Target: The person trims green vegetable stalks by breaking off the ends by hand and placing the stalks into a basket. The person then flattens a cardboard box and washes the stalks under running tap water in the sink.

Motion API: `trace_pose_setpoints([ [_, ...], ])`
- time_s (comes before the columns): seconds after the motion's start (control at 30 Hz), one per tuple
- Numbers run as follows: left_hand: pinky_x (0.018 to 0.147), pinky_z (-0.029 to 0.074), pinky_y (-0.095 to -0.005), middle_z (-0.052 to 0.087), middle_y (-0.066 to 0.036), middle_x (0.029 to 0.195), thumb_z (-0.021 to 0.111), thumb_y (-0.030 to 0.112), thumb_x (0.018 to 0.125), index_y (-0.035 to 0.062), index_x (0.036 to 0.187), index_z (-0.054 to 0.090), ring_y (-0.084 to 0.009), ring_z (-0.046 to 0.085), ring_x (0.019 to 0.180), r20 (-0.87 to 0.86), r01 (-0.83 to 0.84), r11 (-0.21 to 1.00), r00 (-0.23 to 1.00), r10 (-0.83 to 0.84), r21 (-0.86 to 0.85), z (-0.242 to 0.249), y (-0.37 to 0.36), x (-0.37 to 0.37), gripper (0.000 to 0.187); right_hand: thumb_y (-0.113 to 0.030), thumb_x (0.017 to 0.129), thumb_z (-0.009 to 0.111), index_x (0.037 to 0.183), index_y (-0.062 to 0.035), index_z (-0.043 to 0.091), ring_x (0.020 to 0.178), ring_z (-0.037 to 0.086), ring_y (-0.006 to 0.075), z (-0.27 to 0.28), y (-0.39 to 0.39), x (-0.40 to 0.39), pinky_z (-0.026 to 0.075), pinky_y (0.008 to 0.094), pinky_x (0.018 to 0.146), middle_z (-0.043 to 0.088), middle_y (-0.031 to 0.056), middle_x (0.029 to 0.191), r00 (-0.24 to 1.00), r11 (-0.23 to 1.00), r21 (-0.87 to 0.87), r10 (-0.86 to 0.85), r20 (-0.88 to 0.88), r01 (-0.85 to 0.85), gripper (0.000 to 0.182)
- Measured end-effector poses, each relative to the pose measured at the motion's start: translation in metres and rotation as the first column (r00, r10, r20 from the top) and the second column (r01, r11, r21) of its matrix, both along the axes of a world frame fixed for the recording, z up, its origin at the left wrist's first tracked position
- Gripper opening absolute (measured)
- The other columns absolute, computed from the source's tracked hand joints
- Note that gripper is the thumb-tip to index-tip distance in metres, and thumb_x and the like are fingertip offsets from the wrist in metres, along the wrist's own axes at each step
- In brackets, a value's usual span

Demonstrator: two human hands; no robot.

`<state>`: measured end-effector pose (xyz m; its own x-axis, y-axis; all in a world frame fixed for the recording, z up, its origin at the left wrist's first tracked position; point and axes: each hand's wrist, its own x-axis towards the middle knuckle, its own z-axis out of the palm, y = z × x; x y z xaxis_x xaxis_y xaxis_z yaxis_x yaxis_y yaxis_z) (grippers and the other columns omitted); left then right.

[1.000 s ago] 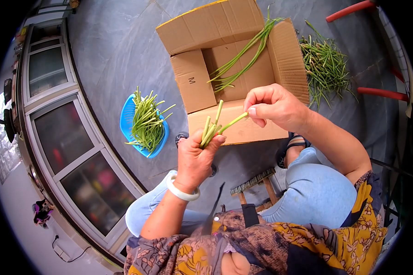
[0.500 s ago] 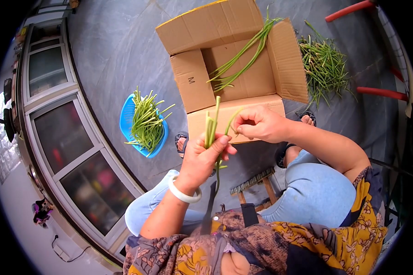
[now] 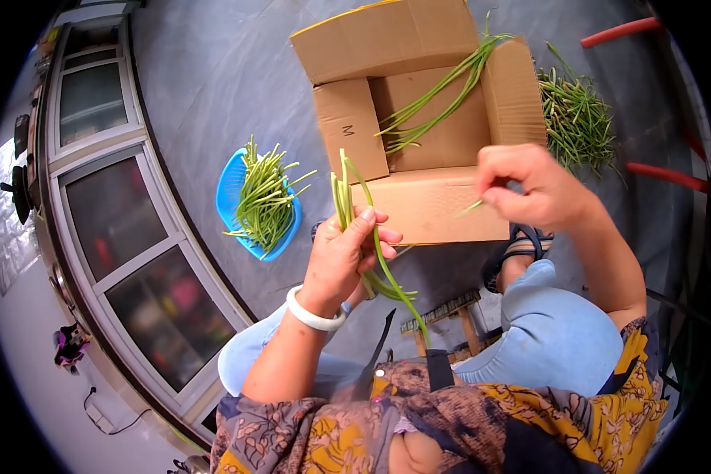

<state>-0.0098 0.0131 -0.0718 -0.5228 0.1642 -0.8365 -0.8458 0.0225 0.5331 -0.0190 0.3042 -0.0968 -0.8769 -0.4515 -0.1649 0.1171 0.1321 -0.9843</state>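
Note:
My left hand (image 3: 341,257) is closed around a small bunch of garlic scapes (image 3: 342,193). Their cut ends stick up above the thumb, and one long stem curves down toward my lap. Off to the right, my right hand (image 3: 533,188) pinches a short, thin pale-green piece (image 3: 472,208) over the front flap of the open cardboard box (image 3: 426,209). Several long scapes (image 3: 454,91) lie across the inside of that box, over its right flap. Left of my hands, a blue plastic basket (image 3: 227,189) holds a heap of shorter green stems (image 3: 265,201).
A loose pile of scapes (image 3: 578,122) lies on the grey floor (image 3: 213,71) behind the box's right side. Red legs (image 3: 667,177) of some furniture stand at the right. Glass-fronted cabinets (image 3: 118,213) run along the left. A small wooden stool (image 3: 442,316) is between my knees.
My right hand has moved right, away from the bunch, with a small piece between its fingers. One stem in my left hand now bends over to the right. The view has shifted slightly.

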Motion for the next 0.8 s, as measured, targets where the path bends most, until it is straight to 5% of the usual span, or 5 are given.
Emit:
trace_pose_setpoints([
  [0.27, 0.044, 0.036, -0.0193, 0.066, -0.010, 0.075, 0.050, 0.025, 0.099, 0.0022, 0.103, 0.056, -0.0117, 0.060, 0.057, -0.092, -0.036, 0.998, 0.995, 0.030, -0.054, 0.002, -0.003, -0.005, 0.023, 0.000, 0.089, 0.049, 0.084, -0.0020, 0.056, 0.064, 0.041, 0.0020, -0.002, 0.082, -0.002, 0.034, 0.0189, 0.057, 0.045, -0.0057, 0.072, 0.922, 0.924, 0.008, -0.383, -0.054, 0.383, 0.009],
  [0.37, 0.046, 0.038, -0.0205, 0.061, -0.008, 0.069, 0.051, 0.024, 0.098, 0.0025, 0.100, 0.057, -0.0114, 0.054, 0.053, -0.151, -0.092, 0.993, 0.985, 0.080, -0.078, 0.006, -0.001, -0.005, 0.022, -0.004, 0.090, 0.050, 0.082, -0.0009, 0.055, 0.062, 0.043, 0.0039, -0.021, 0.118, 0.005, 0.037, 0.0217, 0.055, 0.045, -0.0028, 0.067, 0.871, 0.789, 0.379, -0.475, -0.121, 0.483, 0.010],
  [0.5, 0.053, 0.040, -0.0219, 0.057, -0.005, 0.065, 0.052, 0.022, 0.098, 0.0027, 0.099, 0.056, -0.0111, 0.050, 0.054, -0.195, -0.115, 0.993, 0.975, 0.107, -0.030, 0.011, -0.005, -0.005, 0.020, -0.017, 0.086, 0.060, 0.088, -0.0018, 0.065, 0.076, 0.060, 0.0383, -0.064, 0.155, 0.026, 0.048, 0.0454, 0.070, 0.062, 0.0186, 0.083, 0.960, 0.246, 0.937, -0.195, -0.201, 0.246, 0.016],
  [0.7, 0.051, 0.034, -0.0219, 0.049, 0.000, 0.061, 0.052, 0.022, 0.098, 0.0016, 0.100, 0.057, -0.0084, 0.044, 0.053, -0.205, -0.101, 0.993, 0.975, 0.089, -0.053, 0.016, 0.002, -0.004, 0.021, -0.014, 0.086, 0.058, 0.090, -0.0013, 0.056, 0.080, 0.059, 0.0379, -0.031, 0.126, 0.006, 0.048, 0.0459, 0.071, 0.060, 0.0158, 0.086, 0.824, 0.339, 0.750, -0.237, -0.516, 0.567, 0.014],
  [0.8, 0.050, 0.031, -0.0214, 0.046, 0.002, 0.061, 0.054, 0.023, 0.098, 0.0005, 0.104, 0.058, -0.0064, 0.042, 0.054, -0.257, -0.049, 0.996, 0.966, 0.028, -0.074, 0.019, 0.004, -0.004, 0.024, -0.003, 0.084, 0.060, 0.090, 0.0003, 0.051, 0.080, 0.060, 0.0360, -0.002, 0.085, -0.020, 0.048, 0.0409, 0.067, 0.057, 0.0169, 0.084, 0.796, 0.599, 0.554, -0.267, -0.543, 0.578, 0.011],
])
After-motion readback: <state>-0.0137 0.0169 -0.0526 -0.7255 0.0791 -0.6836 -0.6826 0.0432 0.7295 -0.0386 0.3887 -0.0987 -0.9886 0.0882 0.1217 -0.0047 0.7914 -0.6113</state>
